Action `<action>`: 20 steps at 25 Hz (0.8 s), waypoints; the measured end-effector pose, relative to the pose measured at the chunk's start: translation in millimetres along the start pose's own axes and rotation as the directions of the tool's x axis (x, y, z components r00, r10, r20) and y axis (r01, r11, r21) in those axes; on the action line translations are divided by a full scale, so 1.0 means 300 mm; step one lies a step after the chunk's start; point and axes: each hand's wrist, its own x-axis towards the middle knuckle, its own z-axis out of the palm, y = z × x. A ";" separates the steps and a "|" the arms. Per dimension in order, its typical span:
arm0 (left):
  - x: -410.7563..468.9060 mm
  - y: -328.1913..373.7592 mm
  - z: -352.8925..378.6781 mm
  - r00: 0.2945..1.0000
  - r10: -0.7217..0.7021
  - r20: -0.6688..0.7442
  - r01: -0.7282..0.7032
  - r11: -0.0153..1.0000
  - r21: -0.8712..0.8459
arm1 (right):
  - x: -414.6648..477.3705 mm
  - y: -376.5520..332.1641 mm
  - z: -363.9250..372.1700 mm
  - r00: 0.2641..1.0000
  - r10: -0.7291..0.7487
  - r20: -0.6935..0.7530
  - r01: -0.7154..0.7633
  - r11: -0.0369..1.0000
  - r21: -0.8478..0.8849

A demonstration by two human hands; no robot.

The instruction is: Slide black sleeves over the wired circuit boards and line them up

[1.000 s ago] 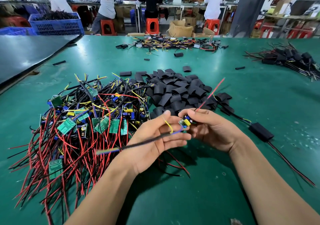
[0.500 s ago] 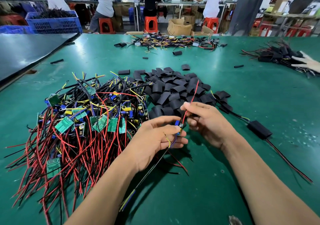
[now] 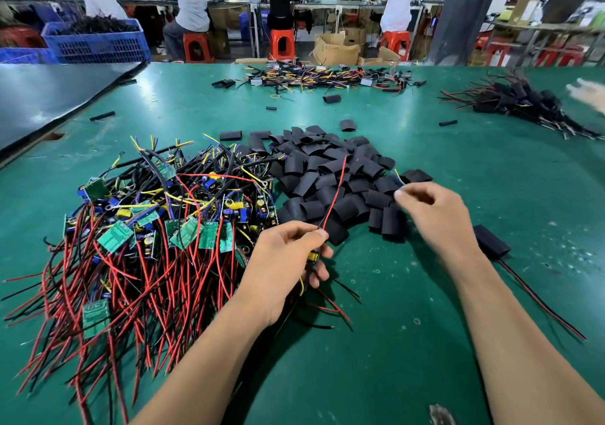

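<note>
Left hand [image 3: 284, 261] has its fingers clamped round one wired circuit board [image 3: 313, 257], right beside the big heap of boards [image 3: 147, 228], with its red wire [image 3: 334, 195] poking up across the pile of black sleeves [image 3: 327, 169] on the worktop [image 3: 491, 162]. Right hand [image 3: 432, 215] hangs over that pile with fingers curled, but it's too blurry to tell if they're pinching anything. My worry is that the sleeves lie flat and overlapping, so it could grab two, or the floppy wire could snag at the sleeve mouth instead of feeding through.
</note>
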 end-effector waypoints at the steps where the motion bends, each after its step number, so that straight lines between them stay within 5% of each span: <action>1: 0.000 -0.001 0.001 1.000 0.004 -0.012 -0.004 1.000 0.008 | -0.001 0.000 -0.003 0.994 0.005 0.105 0.006 0.994 -0.105; 4: -0.003 -0.001 0.002 0.999 0.027 -0.031 -0.027 0.999 0.027 | -0.021 -0.016 0.011 0.957 -0.034 0.288 0.117 0.954 -0.278; 11: -0.009 0.018 0.005 0.999 -0.035 -0.034 0.033 0.998 -0.049 | -0.056 -0.042 0.061 0.968 -0.157 0.194 0.164 0.986 -0.021; 13: -0.011 0.029 0.002 0.998 -0.065 -0.027 0.061 0.991 -0.118 | -0.061 -0.050 0.063 0.952 -0.158 0.262 0.127 0.983 0.131; 20: -0.001 0.046 -0.006 0.984 -0.158 0.087 0.180 0.906 -0.383 | -0.084 -0.062 0.067 0.876 -0.298 0.379 0.239 0.951 0.197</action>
